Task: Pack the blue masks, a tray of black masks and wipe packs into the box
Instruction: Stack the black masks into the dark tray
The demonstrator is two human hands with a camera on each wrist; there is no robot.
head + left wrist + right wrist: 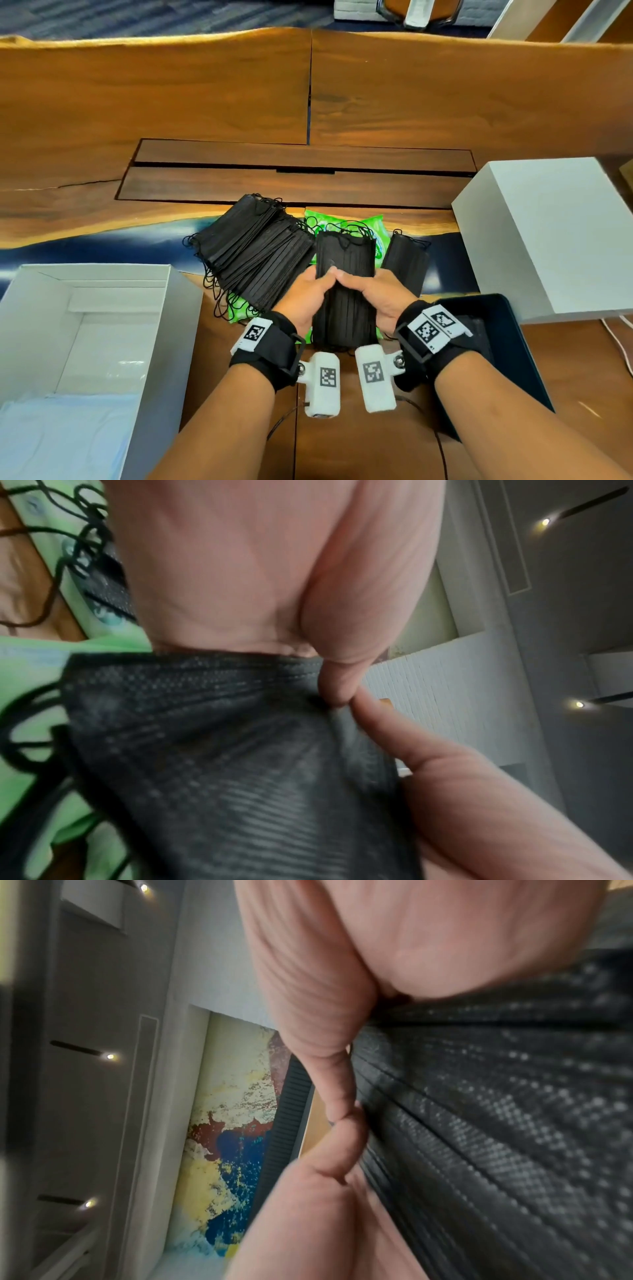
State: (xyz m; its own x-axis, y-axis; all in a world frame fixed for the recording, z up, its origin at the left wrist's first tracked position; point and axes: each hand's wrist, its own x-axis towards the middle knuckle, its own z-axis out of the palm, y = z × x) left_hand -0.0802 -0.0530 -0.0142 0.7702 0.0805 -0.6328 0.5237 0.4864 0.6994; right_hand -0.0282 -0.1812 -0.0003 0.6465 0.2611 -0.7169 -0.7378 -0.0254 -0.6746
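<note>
— While both hands are busy at the middle of the wooden surface (376, 85), what exactly do they hold?

— One stack of black masks (344, 291), held upright-ish between them. The left hand (305, 298) clasps its left edge and the right hand (373, 294) its right edge, fingers curled round the stack, and the two thumbs meet on its front face. The left wrist view shows the same: a thumb (337, 688) pressed to the pleated black fabric (222, 750), tip to tip with the other hand's thumb (383, 729).

— And the right wrist view?

— The same grip from the other side, blurred: the palm (428, 934) lies against the black masks, thumb on the pleats.

— Where are the other masks?

— A fanned pile of black masks (253, 246) lies to the left of the held stack, ear loops trailing. A smaller bundle (406, 263) lies to the right. Green wipe packs (346, 226) lie under and behind them, partly covered.

— The box?

— The open white box (185, 308) stands at the left, with the blue masks (68, 428) already lying in its near end. Its white lid (555, 240) sits at the right, and a dark tray (507, 325) lies just beside the right wrist.
</note>
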